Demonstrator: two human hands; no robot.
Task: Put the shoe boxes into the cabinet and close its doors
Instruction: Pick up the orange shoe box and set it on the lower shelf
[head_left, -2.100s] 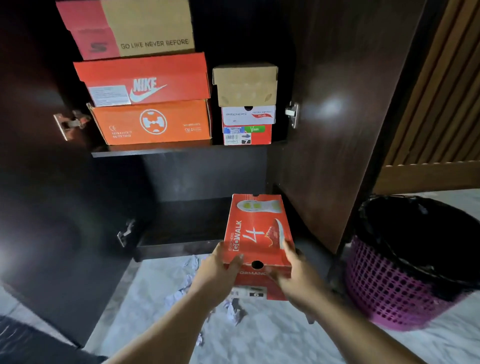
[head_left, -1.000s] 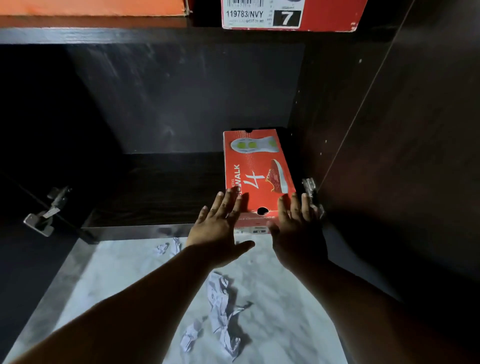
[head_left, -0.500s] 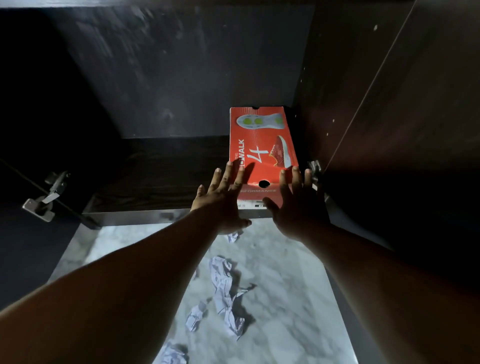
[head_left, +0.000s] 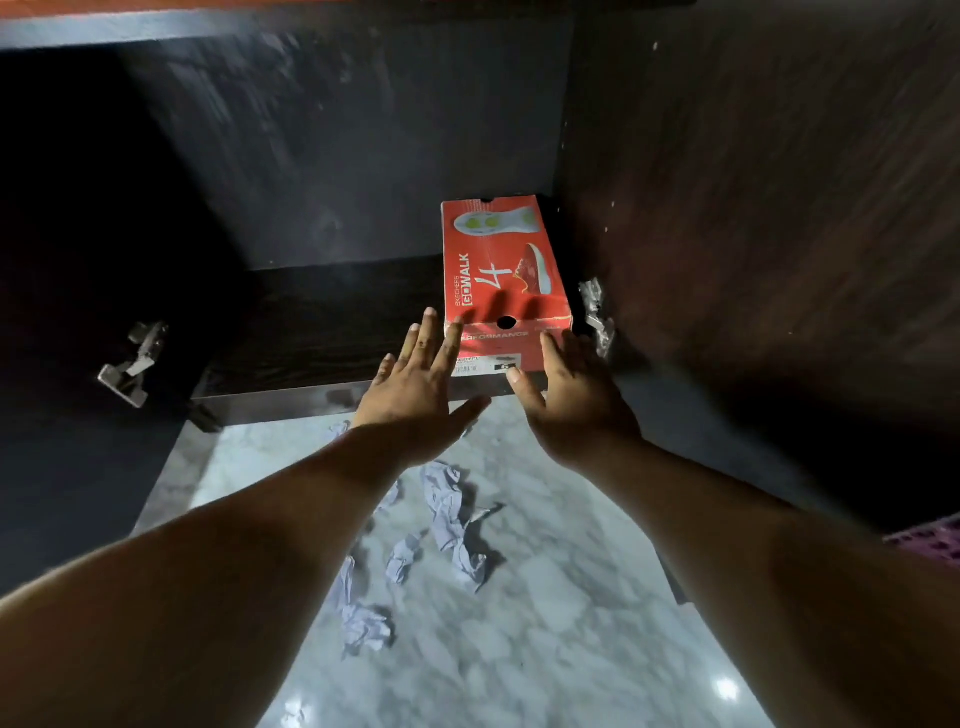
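Note:
A red GOwalk shoe box (head_left: 501, 270) lies flat on the bottom shelf (head_left: 311, 332) of the dark cabinet, against the right inner wall. My left hand (head_left: 418, 384) is just in front of the box's left front corner, fingers straight and spread, their tips at the box's edge. My right hand (head_left: 569, 397) is in front of the box's right front corner with fingers extended; it holds nothing. The right cabinet door (head_left: 779, 182) stands open at the right. The left door (head_left: 67, 364) is open too, in shadow.
Metal hinges show at the left (head_left: 130, 364) and right (head_left: 595, 312) of the opening. Crumpled paper (head_left: 447, 519) lies on the marble floor (head_left: 545, 597) below my arms. A pink basket's edge (head_left: 930, 540) peeks in at the right. The upper shelf's underside (head_left: 260, 31) spans the top.
The box has slid deeper onto the bottom shelf. Both hands have come off its lid and drawn back a little to its front end.

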